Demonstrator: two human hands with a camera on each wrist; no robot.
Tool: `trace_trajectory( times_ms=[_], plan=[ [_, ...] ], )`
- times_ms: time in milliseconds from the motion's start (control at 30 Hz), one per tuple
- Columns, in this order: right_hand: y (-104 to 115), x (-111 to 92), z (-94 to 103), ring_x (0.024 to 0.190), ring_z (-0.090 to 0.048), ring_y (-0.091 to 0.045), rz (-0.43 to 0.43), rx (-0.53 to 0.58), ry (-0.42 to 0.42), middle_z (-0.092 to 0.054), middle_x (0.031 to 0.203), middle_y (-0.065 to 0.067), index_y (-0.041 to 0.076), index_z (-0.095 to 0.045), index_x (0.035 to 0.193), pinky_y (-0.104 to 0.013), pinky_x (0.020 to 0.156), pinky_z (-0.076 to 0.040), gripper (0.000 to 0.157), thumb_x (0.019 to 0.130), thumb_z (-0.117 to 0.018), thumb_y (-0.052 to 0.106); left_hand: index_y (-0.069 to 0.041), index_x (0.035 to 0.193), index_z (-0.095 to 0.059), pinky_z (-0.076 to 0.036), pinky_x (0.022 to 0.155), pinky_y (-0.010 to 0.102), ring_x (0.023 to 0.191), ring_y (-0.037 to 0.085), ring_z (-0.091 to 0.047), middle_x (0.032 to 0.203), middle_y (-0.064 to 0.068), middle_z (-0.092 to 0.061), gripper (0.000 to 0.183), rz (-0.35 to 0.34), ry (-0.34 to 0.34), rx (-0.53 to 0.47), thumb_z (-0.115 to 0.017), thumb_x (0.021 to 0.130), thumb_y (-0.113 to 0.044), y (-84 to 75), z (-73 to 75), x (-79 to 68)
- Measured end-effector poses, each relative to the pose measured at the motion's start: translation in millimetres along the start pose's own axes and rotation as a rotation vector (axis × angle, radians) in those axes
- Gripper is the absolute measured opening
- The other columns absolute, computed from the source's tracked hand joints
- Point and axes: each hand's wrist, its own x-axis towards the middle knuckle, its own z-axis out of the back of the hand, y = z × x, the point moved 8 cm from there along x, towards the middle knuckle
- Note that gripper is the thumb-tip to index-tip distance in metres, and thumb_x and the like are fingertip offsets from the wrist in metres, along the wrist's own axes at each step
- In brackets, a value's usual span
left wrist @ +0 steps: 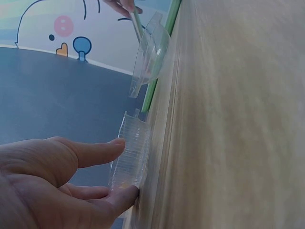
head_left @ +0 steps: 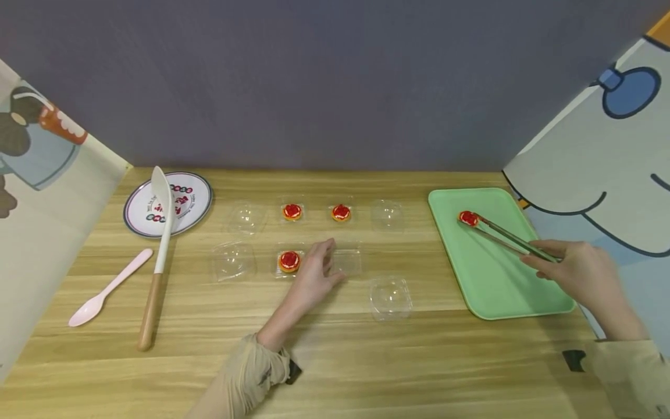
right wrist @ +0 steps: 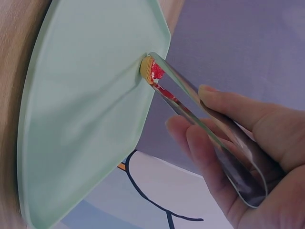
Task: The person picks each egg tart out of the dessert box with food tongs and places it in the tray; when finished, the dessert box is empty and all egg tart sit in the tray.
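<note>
My right hand [head_left: 581, 273] grips metal tongs [head_left: 515, 240] over the green tray [head_left: 502, 291]. The tips of the tongs squeeze a small tart [right wrist: 147, 70] with a red topping, tilted close above the tray's surface. At the middle of the table my left hand [head_left: 314, 273] holds a clear plastic box base [head_left: 346, 262] by its near side, thumb and fingertips on its ridged wall [left wrist: 131, 148]. Right beside that hand, one red-topped tart [head_left: 289, 262] sits in another clear base. Behind stand two more bases, each with a tart [head_left: 341, 213].
Clear domed lids [head_left: 389, 298] lie on both sides of the bases. To the left, a white spatula [head_left: 154, 302] with a wooden handle rests across a patterned plate [head_left: 137, 203]. Near it lies a pink spoon [head_left: 112, 285]. A dark wall [head_left: 314, 116] closes off the back.
</note>
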Motion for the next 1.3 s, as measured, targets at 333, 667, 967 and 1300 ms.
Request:
trace_trajectory(
  times_ms=[333, 667, 967, 1300],
  plan=[
    [-1.4, 1.5, -0.6, 0.038, -0.035, -0.01, 0.032, -0.001, -0.029, -0.076, 0.069, -0.008, -0.012, -0.071, 0.124, -0.029, 0.034, -0.027, 0.053, 0.101, -0.077, 0.035, 0.012, 0.156, -0.039, -0.05, 0.114, 0.038, 0.139, 0.046, -0.054, 0.155, 0.031, -0.046, 0.079, 0.01, 0.002, -0.015, -0.08, 0.089, 0.01, -1.2, -0.3, 0.1],
    [-3.0, -0.1, -0.6, 0.042, -0.035, -0.01, 0.002, -0.003, 0.004, -0.077, 0.072, -0.008, -0.011, -0.069, 0.127, -0.03, 0.037, -0.029, 0.055, 0.101, -0.076, 0.036, 0.013, 0.155, -0.04, -0.051, 0.113, 0.038, 0.137, 0.047, -0.055, 0.154, 0.031, -0.047, 0.079, 0.008, -0.002, -0.011, -0.081, 0.087, 0.01, -1.4, 0.3, -0.2],
    [-8.6, -4.3, -1.5, 0.043, -0.04, -0.013, -0.043, 0.024, 0.026, -0.078, 0.075, -0.009, -0.01, -0.068, 0.129, -0.032, 0.039, -0.031, 0.056, 0.1, -0.077, 0.038, 0.014, 0.155, -0.039, -0.051, 0.114, 0.038, 0.138, 0.048, -0.054, 0.154, 0.032, -0.046, 0.079, 0.001, 0.002, -0.022, -0.081, 0.087, 0.01, -1.7, 0.4, -0.3],
    [-8.7, -4.7, 4.1, 0.063, -0.071, -0.018, -0.082, 0.061, -0.012, -0.078, 0.076, -0.011, -0.013, -0.067, 0.129, -0.04, 0.052, -0.053, 0.062, 0.099, -0.078, 0.039, 0.013, 0.158, -0.035, -0.049, 0.115, 0.041, 0.141, 0.048, -0.051, 0.159, 0.033, -0.042, 0.085, 0.02, 0.013, -0.046, -0.081, 0.087, 0.008, -1.6, -1.2, -2.3]
  ],
)
